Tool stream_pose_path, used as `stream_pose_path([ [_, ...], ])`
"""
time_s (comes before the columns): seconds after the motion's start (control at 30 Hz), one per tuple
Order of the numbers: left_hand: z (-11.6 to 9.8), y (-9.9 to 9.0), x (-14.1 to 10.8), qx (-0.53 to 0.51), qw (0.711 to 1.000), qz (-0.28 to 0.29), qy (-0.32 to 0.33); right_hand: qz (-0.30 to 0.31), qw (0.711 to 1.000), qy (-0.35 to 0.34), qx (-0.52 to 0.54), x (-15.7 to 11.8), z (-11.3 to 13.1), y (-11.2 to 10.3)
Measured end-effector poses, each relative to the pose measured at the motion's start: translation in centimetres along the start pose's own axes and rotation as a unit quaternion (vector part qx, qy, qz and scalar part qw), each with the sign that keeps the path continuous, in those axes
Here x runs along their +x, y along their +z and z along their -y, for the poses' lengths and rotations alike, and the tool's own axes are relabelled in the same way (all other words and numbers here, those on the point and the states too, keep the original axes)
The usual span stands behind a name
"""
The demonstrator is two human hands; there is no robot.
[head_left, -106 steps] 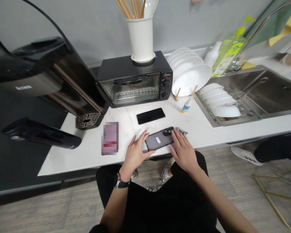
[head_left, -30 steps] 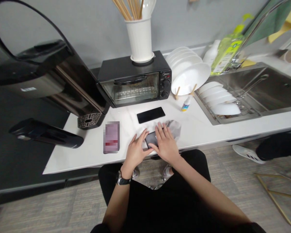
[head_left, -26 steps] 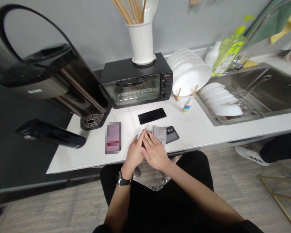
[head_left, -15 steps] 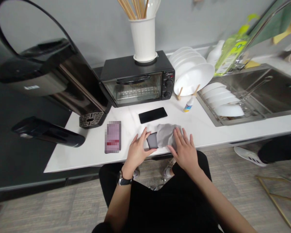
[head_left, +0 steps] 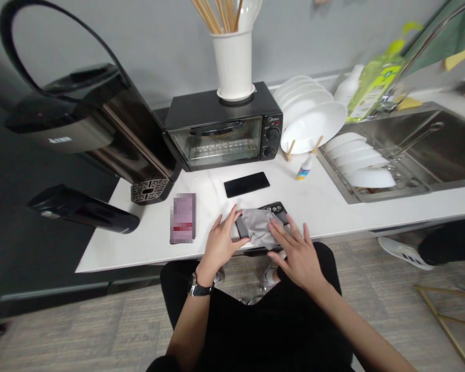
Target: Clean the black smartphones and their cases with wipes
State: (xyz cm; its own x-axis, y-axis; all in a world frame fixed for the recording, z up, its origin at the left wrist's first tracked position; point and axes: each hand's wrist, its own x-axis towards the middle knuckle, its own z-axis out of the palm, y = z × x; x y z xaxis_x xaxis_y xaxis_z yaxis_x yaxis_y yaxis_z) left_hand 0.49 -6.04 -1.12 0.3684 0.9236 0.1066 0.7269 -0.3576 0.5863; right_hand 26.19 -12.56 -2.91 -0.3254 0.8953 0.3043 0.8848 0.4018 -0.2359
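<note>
A dark phone [head_left: 278, 207], or a phone case, lies on the counter with its camera rings facing up. Thumb and fingers of my left hand [head_left: 221, 239] grip its left end from both edges. A crumpled grey cloth [head_left: 258, 225] covers most of its middle. My right hand [head_left: 297, 250] rests on the cloth's right part with fingers stretched and spread. Just beyond lies a black phone [head_left: 247, 184], screen up. To the left is a pinkish, pixelated flat object [head_left: 183, 217]. A small white spray bottle [head_left: 304, 168] stands behind my right hand.
A toaster oven [head_left: 225, 137] carries a white utensil holder [head_left: 234, 64]. Left stand a dark drinks machine [head_left: 112, 124] and a lying black bottle [head_left: 89, 209]. Right are racked plates [head_left: 313, 126] and a sink [head_left: 411, 181] with bowls. Someone's shoe [head_left: 405, 252] shows at right.
My right hand has drawn the cloth left and toward me over the phone or case. Its camera end now shows. My left hand keeps its grip.
</note>
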Motion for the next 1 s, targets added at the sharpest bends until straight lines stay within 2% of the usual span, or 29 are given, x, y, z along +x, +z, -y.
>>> stream_pose_path([
  [0.1,-0.2,-0.1,0.1,-0.006,1.000,0.000,0.008,-0.044,0.994,0.090,-0.033,0.4,-2.4,-0.1],
  [0.17,-0.1,-0.1,0.1,-0.007,1.000,0.000,0.011,-0.057,0.991,0.120,-0.034,2.3,-1.7,0.7],
  [0.23,0.2,0.0,0.1,-0.005,1.000,0.002,0.017,-0.047,0.994,0.095,-0.014,4.8,0.8,2.0],
  [0.3,0.6,0.1,0.0,0.006,1.000,0.007,0.026,-0.018,0.999,0.022,0.024,6.7,4.0,3.1],
  [0.37,0.9,0.1,-0.1,0.020,0.999,0.014,0.026,0.005,0.998,-0.032,0.060,7.2,6.6,3.6],
  [0.43,1.0,0.1,-0.2,0.026,0.999,0.015,0.018,0.017,0.995,-0.065,0.076,6.3,7.3,3.4],
  [0.5,0.9,0.1,-0.2,0.018,1.000,0.012,0.015,0.030,0.993,-0.093,0.073,4.2,6.0,2.5],
  [0.57,0.7,0.1,-0.1,0.004,1.000,0.006,0.016,0.035,0.994,-0.092,0.054,1.9,3.3,1.4],
  [0.67,0.3,0.2,0.1,-0.006,1.000,0.001,0.012,0.007,1.000,-0.015,0.012,0.2,-0.8,0.3],
  [0.73,0.2,0.2,0.2,-0.006,1.000,-0.002,0.009,-0.023,0.999,0.043,-0.005,0.9,-2.1,0.5],
  [0.8,0.1,0.3,0.2,-0.004,1.000,-0.007,0.010,-0.053,0.995,0.082,-0.009,2.7,-1.8,1.6],
  [0.87,0.1,0.3,0.1,-0.001,1.000,-0.012,0.016,-0.068,0.994,0.085,-0.003,4.7,-0.2,2.8],
  [0.93,0.1,0.3,-0.1,0.008,1.000,-0.016,0.023,-0.063,0.997,0.053,0.008,5.9,1.7,3.6],
  [1.0,0.1,0.3,-0.2,0.023,0.999,-0.024,0.031,-0.046,0.999,0.012,0.021,5.9,2.6,3.5],
])
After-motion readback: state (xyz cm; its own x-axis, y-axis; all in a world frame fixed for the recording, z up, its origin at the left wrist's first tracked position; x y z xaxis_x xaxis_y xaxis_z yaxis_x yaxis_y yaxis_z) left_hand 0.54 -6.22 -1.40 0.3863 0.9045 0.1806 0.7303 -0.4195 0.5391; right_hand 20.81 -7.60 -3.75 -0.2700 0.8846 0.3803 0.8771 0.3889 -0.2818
